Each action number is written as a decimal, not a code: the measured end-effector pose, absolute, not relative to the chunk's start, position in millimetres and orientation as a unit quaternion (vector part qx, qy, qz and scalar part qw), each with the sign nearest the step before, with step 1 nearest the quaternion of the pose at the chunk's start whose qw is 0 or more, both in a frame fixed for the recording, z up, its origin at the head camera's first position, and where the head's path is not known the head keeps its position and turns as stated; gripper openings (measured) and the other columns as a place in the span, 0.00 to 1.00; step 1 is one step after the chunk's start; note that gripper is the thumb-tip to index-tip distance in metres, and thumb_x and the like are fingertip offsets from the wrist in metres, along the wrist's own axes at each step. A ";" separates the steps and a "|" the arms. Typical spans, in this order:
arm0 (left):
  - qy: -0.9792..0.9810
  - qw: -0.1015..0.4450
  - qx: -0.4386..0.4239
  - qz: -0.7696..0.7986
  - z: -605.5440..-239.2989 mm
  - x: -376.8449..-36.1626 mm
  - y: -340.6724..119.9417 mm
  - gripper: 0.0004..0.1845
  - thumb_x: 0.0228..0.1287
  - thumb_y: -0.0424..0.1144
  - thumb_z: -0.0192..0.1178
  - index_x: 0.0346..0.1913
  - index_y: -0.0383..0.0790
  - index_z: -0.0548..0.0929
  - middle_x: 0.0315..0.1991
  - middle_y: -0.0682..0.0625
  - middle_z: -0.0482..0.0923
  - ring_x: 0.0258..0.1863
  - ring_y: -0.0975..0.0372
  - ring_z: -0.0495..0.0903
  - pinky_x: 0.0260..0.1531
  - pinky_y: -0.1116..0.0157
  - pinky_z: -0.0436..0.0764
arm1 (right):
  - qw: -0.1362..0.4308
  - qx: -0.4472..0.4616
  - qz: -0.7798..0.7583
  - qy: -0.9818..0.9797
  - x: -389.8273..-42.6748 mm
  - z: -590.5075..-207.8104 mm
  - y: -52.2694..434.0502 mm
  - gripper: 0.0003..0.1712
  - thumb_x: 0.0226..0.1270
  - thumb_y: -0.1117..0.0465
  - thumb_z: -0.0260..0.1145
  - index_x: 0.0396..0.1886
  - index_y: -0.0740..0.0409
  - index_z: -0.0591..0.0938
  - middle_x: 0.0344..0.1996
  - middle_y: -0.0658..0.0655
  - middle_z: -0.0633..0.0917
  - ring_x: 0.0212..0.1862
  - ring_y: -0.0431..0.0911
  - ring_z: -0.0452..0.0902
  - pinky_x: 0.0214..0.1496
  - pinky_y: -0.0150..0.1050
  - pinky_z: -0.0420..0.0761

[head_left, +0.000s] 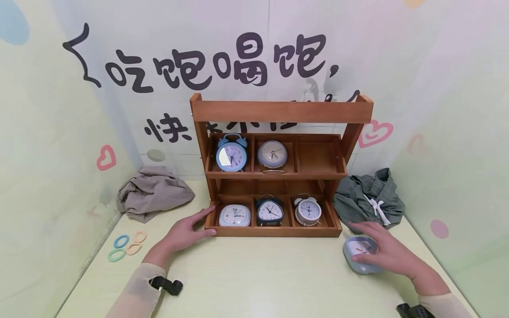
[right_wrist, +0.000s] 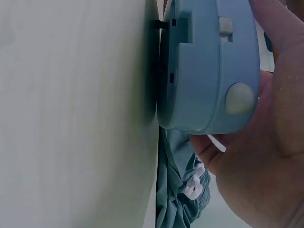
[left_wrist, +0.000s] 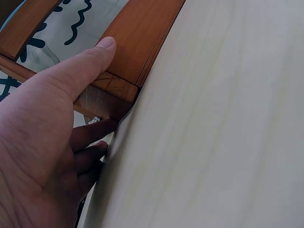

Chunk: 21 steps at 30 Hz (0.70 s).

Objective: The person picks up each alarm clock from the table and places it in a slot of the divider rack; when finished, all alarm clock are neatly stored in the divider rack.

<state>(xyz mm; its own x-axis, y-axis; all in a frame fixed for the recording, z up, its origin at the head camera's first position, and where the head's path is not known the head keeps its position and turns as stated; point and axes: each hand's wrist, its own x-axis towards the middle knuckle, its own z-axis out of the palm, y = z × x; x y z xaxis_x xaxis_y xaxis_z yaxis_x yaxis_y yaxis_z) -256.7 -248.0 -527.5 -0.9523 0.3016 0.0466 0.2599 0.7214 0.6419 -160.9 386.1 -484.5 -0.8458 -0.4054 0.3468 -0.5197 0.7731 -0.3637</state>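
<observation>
A pale blue alarm clock (head_left: 359,254) lies on its back on the table (head_left: 254,278), near the front right corner of the wooden shelf rack (head_left: 278,170), and the right hand (head_left: 387,254) covers it from the right with fingers curled over its rim; in the right wrist view the clock's back (right_wrist: 209,66) sits flat against the tabletop while the thumb and fingers wrap round its casing. The left hand (head_left: 184,232) rests at the rack's front left corner, fingers fairly straight, the thumb (left_wrist: 90,59) laid along the bottom rail and the other fingers tucked beside the corner post, gripping nothing. In the rack's lower row stand a white square clock (head_left: 234,215), a dark clock (head_left: 269,211) and a white twin-bell clock (head_left: 307,210); in the upper row stand a blue twin-bell clock (head_left: 231,153) and a grey round clock (head_left: 272,154), with the compartment to their right bare. Just behind the right hand lies a crumpled grey-green garment (head_left: 370,198) with a white drawstring, close to the clock. A beige cloth (head_left: 151,192) is heaped left of the rack, and four pastel hair rings (head_left: 126,246) lie near the table's left edge. The tabletop is pale yellowish wood grain; the walls around it are light with dark painted characters, hearts and dots.
</observation>
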 end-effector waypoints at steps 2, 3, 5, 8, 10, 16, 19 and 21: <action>0.928 0.030 0.151 0.341 -527.6 -256.7 -248.2 0.49 0.63 0.76 0.72 0.86 0.73 0.69 0.83 0.43 0.71 0.81 0.38 0.69 0.77 0.33 0.69 | 0.109 0.243 0.227 -0.937 -160.2 -485.2 388.2 0.53 0.49 0.44 0.93 0.75 0.53 0.82 0.66 0.59 0.82 0.61 0.43 0.74 0.55 0.54 0.84; 0.927 0.031 0.151 0.341 -527.5 -256.7 -248.2 0.49 0.63 0.76 0.72 0.86 0.73 0.69 0.83 0.43 0.70 0.81 0.38 0.69 0.77 0.33 0.68 | 0.102 0.242 0.227 -0.938 -160.2 -485.7 389.4 0.53 0.49 0.44 0.93 0.76 0.53 0.82 0.66 0.60 0.82 0.61 0.43 0.75 0.54 0.54 0.84; 0.927 0.031 0.150 0.342 -527.0 -256.6 -248.1 0.49 0.63 0.76 0.72 0.86 0.73 0.69 0.83 0.43 0.70 0.81 0.38 0.69 0.77 0.33 0.68 | 0.090 0.243 0.229 -0.938 -160.2 -486.5 392.1 0.53 0.50 0.44 0.93 0.76 0.53 0.82 0.65 0.61 0.82 0.60 0.44 0.75 0.53 0.53 0.85; 0.927 0.032 0.149 0.343 -526.2 -256.1 -247.6 0.49 0.63 0.76 0.72 0.86 0.73 0.69 0.83 0.43 0.70 0.81 0.38 0.69 0.77 0.33 0.68 | 0.083 0.254 0.240 -0.933 -160.4 -488.4 396.4 0.52 0.50 0.47 0.93 0.75 0.54 0.82 0.64 0.60 0.83 0.59 0.42 0.76 0.53 0.49 0.84; 0.927 0.032 0.148 0.344 -525.5 -255.9 -247.3 0.49 0.63 0.76 0.72 0.85 0.73 0.70 0.83 0.43 0.70 0.81 0.38 0.69 0.77 0.33 0.68 | 0.084 0.261 0.250 -0.928 -160.7 -490.2 399.2 0.51 0.48 0.49 0.93 0.74 0.56 0.83 0.63 0.59 0.84 0.59 0.39 0.76 0.53 0.45 0.83; 0.928 0.033 0.148 0.341 -525.3 -255.8 -247.1 0.49 0.63 0.77 0.72 0.86 0.72 0.69 0.83 0.44 0.70 0.81 0.39 0.69 0.77 0.33 0.68 | 0.052 0.259 0.267 -0.927 -159.6 -491.5 404.8 0.49 0.48 0.51 0.92 0.72 0.56 0.84 0.62 0.55 0.86 0.61 0.35 0.73 0.54 0.39 0.80; 0.928 0.034 0.148 0.341 -525.2 -255.7 -247.2 0.49 0.63 0.77 0.72 0.86 0.73 0.69 0.83 0.45 0.70 0.81 0.39 0.69 0.77 0.33 0.68 | 0.033 0.253 0.265 -0.930 -157.6 -488.6 407.5 0.51 0.48 0.49 0.93 0.73 0.55 0.84 0.64 0.56 0.85 0.62 0.33 0.73 0.56 0.38 0.80; 0.928 0.034 0.147 0.342 -525.1 -255.4 -247.3 0.49 0.63 0.77 0.71 0.86 0.74 0.69 0.83 0.45 0.70 0.81 0.38 0.69 0.77 0.33 0.68 | 0.025 0.257 0.270 -0.927 -156.2 -487.4 409.4 0.53 0.46 0.50 0.93 0.74 0.55 0.83 0.64 0.57 0.84 0.61 0.33 0.73 0.55 0.36 0.79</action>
<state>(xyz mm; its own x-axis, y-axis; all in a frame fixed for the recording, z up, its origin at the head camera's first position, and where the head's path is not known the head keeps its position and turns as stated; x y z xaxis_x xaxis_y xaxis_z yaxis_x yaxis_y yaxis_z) -255.4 -247.3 -525.1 -0.9546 0.2956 0.0373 0.2492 0.7235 0.6438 -156.2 409.4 -487.4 -0.8668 -0.4626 0.1862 -0.4902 0.7218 -0.4886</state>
